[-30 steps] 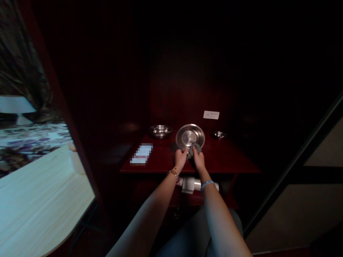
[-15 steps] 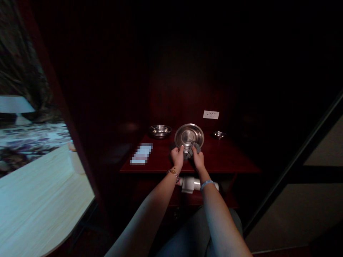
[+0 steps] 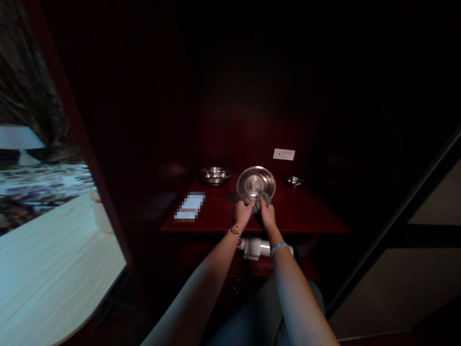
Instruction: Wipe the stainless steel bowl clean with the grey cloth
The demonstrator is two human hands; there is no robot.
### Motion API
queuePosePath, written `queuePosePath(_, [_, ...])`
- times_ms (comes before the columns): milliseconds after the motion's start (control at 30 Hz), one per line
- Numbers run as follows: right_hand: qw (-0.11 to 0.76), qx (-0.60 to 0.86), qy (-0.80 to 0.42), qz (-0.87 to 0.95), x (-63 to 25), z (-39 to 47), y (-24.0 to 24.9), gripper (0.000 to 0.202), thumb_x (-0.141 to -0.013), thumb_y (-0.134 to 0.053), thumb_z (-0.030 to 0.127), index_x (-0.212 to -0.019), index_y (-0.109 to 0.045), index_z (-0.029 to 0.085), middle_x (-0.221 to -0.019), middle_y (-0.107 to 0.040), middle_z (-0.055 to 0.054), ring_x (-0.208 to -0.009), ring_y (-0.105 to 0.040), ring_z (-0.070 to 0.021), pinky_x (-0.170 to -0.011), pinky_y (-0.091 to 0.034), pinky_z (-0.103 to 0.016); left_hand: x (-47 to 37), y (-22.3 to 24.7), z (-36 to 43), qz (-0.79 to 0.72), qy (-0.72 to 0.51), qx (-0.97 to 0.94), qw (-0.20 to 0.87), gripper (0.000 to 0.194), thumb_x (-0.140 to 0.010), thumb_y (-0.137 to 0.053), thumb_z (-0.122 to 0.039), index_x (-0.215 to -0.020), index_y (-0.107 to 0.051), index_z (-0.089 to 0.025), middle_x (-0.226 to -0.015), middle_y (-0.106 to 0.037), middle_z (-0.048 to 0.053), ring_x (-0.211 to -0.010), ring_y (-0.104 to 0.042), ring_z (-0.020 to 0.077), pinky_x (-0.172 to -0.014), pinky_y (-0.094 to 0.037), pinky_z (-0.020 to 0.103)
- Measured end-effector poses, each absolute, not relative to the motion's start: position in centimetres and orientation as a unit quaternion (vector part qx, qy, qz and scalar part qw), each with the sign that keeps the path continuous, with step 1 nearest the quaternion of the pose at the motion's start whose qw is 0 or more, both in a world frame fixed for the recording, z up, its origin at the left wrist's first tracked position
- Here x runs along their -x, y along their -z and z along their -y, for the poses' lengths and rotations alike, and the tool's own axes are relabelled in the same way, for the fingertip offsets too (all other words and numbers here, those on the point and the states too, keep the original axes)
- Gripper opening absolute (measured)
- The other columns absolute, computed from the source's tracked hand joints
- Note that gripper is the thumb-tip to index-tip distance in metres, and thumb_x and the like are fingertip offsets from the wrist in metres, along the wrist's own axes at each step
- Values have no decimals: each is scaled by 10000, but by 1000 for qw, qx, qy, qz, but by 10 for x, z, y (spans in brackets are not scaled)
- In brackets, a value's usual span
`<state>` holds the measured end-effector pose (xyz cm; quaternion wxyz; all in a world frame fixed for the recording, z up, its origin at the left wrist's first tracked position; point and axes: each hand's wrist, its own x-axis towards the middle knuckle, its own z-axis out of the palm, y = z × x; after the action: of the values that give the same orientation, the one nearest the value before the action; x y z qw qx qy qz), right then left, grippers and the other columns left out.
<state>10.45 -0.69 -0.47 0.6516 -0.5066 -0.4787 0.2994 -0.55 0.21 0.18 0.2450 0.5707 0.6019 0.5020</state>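
Item: steel dish (image 3: 256, 182), round, wide-rimmed; tilted up at the far side of the hands, inner face toward the wearer. Near edge sits directly between and just beyond the fingertips.

Item: grey cloth (image 3: 265, 198), bunched over the dish's near rim, right of its centre line.

Left hand (image 3: 243, 214): closed on the dish's near rim, thumb uppermost, pointing inward at the cloth. Beaded bracelet (image 3: 234, 234) at the wrist.

Right hand (image 3: 267, 214): clamped on the cloth, thumb uppermost against the dish; close beside the left, thumbs nearly meeting. Pale blue band (image 3: 279, 248) at the wrist.

Arms: both extended forward, converging on the dish; cut off at the lower edge of view.

Surroundings: dark red worktop (image 3: 306, 214) below the dish; wide bowl (image 3: 215, 177) to its left; small bowl (image 3: 294, 181) to its right; socket plate (image 3: 284, 154) above and right; white object (image 3: 252, 248) below, partly covered by the right forearm.

Obscured: fingers behind the dish; pale item (image 3: 190, 206), lower left of it, pixelated. Contact between dish and worktop appears uncertain in this dim light.
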Motion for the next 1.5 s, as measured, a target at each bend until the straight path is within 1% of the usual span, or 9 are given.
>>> queuePosePath(100, [642,510,-301,487,-104,7,5,512,-767,-545,588,-820,-725,112,-754,-713,-66,-784,-648,-199,-686,-456,-240,5,-2,-3,-578,-537,-558,259,402,-754,-634,-517,-747,-716,-124,-765,-721,158,-733,-679,246,-577,-396,263])
queuePosePath(200, [644,508,-300,487,-104,6,6,512,-767,-537,592,-818,-721,116,-741,-708,-59,-769,-642,-188,-682,-456,-236,4,-1,-5,-565,-555,-549,266,367,-739,-653,-486,-714,-711,-125,-723,-713,144,-696,-672,244,-565,-394,265])
queuePosePath(333, [644,509,-299,487,-104,5,6,502,-769,-531,588,-821,-717,124,-736,-703,-51,-755,-640,-185,-679,-459,-238,5,2,-7,-557,-568,-545,264,353,-724,-665,-479,-661,-694,-133,-675,-697,127,-656,-657,233,-558,-393,265])
queuePosePath(667, [650,499,-292,494,-104,4,8,486,-781,-543,573,-875,-725,132,-739,-714,-55,-790,-654,-201,-705,-477,-255,4,6,-14,-533,-595,-538,269,362,-716,-652,-474,-656,-674,-117,-662,-684,109,-622,-628,193,-556,-400,253])
queuePosePath(833, [658,492,-308,480,-103,4,7,508,-764,-569,582,-891,-730,117,-761,-727,-62,-796,-666,-204,-705,-484,-254,4,4,-13,-479,-667,-483,303,364,-720,-632,-476,-618,-617,-127,-612,-649,61,-546,-545,133,-498,-345,214])
queuePosePath(967, [656,496,-307,479,-102,4,6,538,-757,-568,594,-899,-733,102,-822,-739,-87,-840,-672,-221,-705,-482,-251,5,3,-12,-468,-698,-456,292,391,-745,-601,-498,-583,-574,-143,-563,-609,35,-508,-492,111,-481,-314,206])
queuePosePath(1133, [651,508,-284,487,-103,7,5,540,-774,-534,600,-866,-737,108,-843,-742,-97,-847,-673,-226,-713,-479,-252,6,3,-8,-506,-664,-485,262,414,-777,-574,-535,-637,-623,-148,-625,-657,71,-559,-556,142,-507,-329,217])
queuePosePath(1267, [647,527,-270,480,-103,6,6,552,-773,-523,613,-826,-735,106,-766,-732,-91,-788,-668,-223,-697,-475,-251,6,4,-6,-525,-610,-533,261,412,-720,-650,-563,-726,-683,-152,-715,-705,106,-636,-623,185,-544,-361,234])
queuePosePath(1500, [643,522,-269,491,-104,4,7,540,-773,-528,606,-822,-730,107,-748,-722,-86,-775,-659,-208,-684,-462,-245,5,7,-12,-526,-588,-551,273,401,-705,-672,-531,-664,-698,-133,-655,-695,119,-618,-630,201,-536,-378,248])
